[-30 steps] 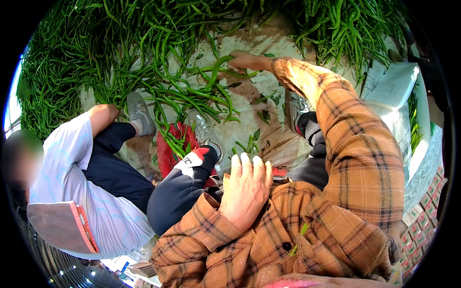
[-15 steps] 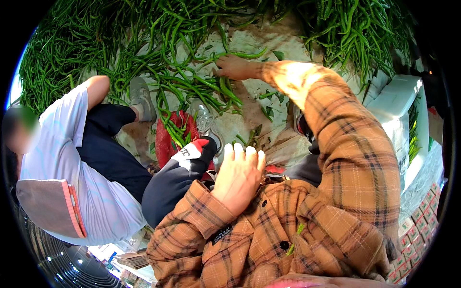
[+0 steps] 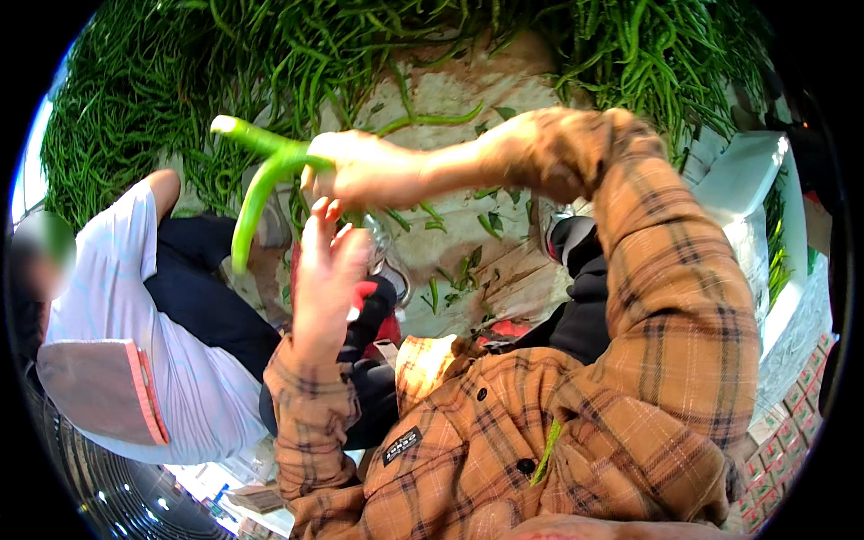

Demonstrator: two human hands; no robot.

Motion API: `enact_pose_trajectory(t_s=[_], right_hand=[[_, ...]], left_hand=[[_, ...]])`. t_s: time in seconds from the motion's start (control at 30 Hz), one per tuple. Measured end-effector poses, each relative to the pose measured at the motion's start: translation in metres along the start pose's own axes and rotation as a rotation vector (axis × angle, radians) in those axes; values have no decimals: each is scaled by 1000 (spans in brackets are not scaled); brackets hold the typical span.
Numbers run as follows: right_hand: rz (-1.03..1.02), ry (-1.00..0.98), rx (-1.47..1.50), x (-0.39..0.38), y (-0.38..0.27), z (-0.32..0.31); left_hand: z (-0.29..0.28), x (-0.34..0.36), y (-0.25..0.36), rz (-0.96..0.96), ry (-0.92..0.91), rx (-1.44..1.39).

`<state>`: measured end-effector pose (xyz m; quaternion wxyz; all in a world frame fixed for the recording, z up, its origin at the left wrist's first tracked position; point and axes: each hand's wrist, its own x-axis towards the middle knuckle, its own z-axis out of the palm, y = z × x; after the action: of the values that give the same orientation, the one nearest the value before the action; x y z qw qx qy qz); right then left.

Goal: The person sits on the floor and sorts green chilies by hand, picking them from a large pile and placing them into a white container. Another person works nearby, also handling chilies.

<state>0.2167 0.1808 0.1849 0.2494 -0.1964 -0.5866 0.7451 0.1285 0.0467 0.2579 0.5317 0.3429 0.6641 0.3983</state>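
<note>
Several long green chili peppers (image 3: 255,200) stick out to the left from my right hand (image 3: 364,168), whose fingers are closed around them. They are lifted well above the ground sheet, one jutting straight out and one curving down. Just below, my left hand (image 3: 328,261) is raised with its fingers pointing up and somewhat apart; motion blurs it, and I see nothing in it. Its fingertips are close under my right hand; whether they touch I cannot tell. Behind my right hand, a single long pepper (image 3: 432,119) lies on the pale, dirt-stained sheet (image 3: 504,85).
A large heap of green peppers (image 3: 180,90) spreads across the far left, another (image 3: 657,63) the far right. A seated person in a white shirt (image 3: 117,279) is close on my left. A white foam box (image 3: 751,180) stands at right. Loose leaves (image 3: 463,270) litter the sheet.
My right hand has gathered peppers from the sheet and brought them up and left. My left hand has risen from my lap to beneath it. My knees have shifted.
</note>
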Motion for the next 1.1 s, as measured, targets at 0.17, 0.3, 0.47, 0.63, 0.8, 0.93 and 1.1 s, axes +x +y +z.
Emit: enact_pose_trajectory(t_s=[0.17,0.3,0.47,0.63,0.8,0.93,1.1], right_hand=[[-92,-72,-172,-33,8,67],[-440,-17,-47,-42,17,46],[-139,226,-707,-9,113,-55],[330,155,-1380,-24,212,-129],[255,-119,-1378,-35,205,-162],[-169,-296,-1589,0,99,-141],[-847,-72,-1783,19,-43,-77]], left_hand=[[-7,4,7,-191,241,-565],[-24,4,-4,-156,199,-544],[-17,10,13,-210,364,-668],[-21,4,3,-218,274,-573],[-35,6,2,-136,242,-469],[-36,4,11,-77,301,-267],[-30,6,20,55,365,-192]])
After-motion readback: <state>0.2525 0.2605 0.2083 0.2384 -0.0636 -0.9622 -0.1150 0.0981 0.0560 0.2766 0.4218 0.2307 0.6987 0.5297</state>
